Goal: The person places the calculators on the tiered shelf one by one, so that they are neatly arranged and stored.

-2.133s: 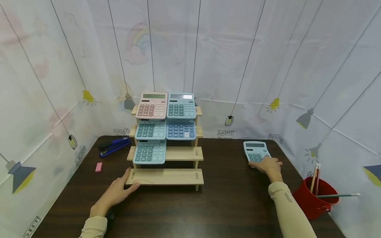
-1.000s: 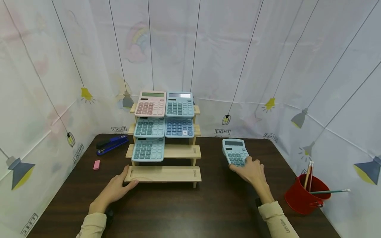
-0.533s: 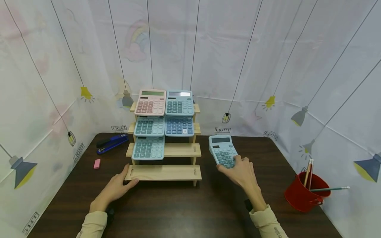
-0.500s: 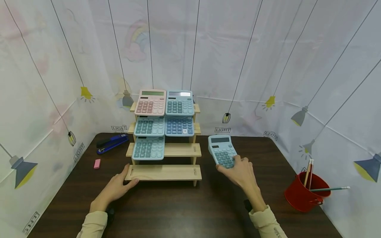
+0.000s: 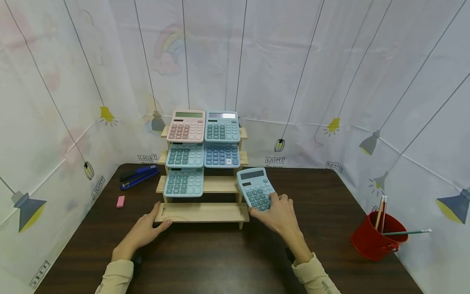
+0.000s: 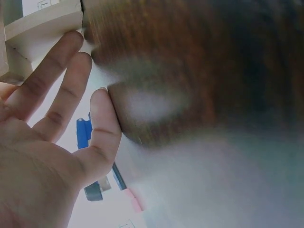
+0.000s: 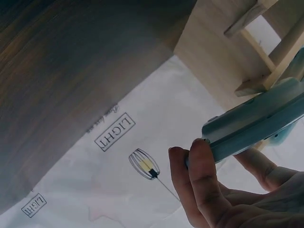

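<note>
Wooden four-tier rack (image 5: pixel 205 213) carries five calculators; a sixth, the blue calculator (image 5: pixel 256 188), is gripped at its near edge by the right hand (image 5: pixel 277 212), at 3 o'clock of the rack's lower shelves. Left hand (image 5: pixel 141 233) rests with relaxed fingers on the bottom shelf's 9 o'clock end. Since 2.1 s ago the calculator has travelled from the table's right side to beside the rack.

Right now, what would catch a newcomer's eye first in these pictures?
The stepped wooden rack at the table's middle, with five calculators on its upper three tiers, one of them pink. Just right of it, the right hand grips a light blue calculator, while the left hand rests at the rack's bottom-left corner.
</note>
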### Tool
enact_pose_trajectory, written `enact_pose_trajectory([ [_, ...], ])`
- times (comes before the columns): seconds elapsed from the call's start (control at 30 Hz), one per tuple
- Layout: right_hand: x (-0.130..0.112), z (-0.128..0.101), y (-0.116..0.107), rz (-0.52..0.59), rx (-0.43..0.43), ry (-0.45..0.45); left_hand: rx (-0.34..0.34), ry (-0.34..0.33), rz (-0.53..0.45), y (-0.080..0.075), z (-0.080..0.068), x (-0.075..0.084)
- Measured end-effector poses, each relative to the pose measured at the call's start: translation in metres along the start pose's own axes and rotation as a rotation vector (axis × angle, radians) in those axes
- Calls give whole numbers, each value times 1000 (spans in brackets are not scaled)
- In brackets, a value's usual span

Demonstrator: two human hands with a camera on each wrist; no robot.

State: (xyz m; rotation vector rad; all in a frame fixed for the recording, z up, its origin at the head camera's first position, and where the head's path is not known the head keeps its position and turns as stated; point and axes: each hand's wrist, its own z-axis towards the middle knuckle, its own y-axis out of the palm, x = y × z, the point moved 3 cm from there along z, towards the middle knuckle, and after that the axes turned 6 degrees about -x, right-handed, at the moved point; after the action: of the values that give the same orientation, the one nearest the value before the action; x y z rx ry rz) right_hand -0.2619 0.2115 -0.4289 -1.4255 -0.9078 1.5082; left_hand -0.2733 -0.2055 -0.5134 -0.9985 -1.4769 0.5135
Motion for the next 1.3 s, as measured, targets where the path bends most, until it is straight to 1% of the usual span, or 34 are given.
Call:
enact_pose_trajectory([
  [0.17,-9,-1,1,-28,70,-37,9,3,6,1,2,-2],
  [0.27,-16,-3,2,-49,95,-62,14,6,7,2,3,-4],
  [0.43,-29,-6,7,-86,121,-109,11,2,1,2,3,-3],
  [0.63,-45,-11,12,-95,128,-153,8,0,-1,2,1,-2],
  [0.9,-60,-16,17,-92,138,-191,4,0,3,-1,0,-2],
  [1.1,-72,-14,18,-113,148,-196,-7,-5,-1,-2,-2,1],
  [1.3,-79,-8,23,-135,205,-199,-12,-16,-8,-1,-1,2],
])
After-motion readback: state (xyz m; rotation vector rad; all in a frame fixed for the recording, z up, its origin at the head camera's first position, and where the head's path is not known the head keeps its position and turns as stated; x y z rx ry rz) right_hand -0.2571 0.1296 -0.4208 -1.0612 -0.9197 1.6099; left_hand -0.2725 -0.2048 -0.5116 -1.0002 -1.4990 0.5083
